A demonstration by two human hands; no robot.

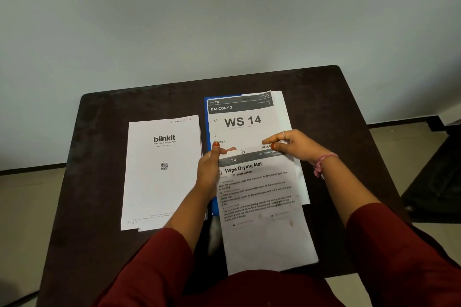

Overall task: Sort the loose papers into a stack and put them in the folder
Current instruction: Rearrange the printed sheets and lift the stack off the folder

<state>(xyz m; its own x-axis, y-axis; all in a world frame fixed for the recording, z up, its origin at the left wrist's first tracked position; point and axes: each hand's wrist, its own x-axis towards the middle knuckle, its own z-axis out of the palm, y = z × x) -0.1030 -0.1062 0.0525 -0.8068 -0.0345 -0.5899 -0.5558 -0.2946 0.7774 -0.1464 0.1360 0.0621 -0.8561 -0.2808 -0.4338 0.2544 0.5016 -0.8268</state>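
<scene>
I see both hands gripping the top edge of the "Wipe Drying Mat" sheet (259,207): the left hand (208,169) pinches its left corner with the thumb curled on top, and the right hand (290,144) pinches the right corner with bent fingers. That sheet overlaps the near part of the "WS 14" page (243,122), which lies on the blue folder (207,117) on the dark table (104,132). The blinkit sheet (162,172) rests to the left, just beside the folder.

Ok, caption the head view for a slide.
Both hands, left and right, hold the Wipe Drying Mat sheet over the WS 14 sheet on the blue folder.
</scene>
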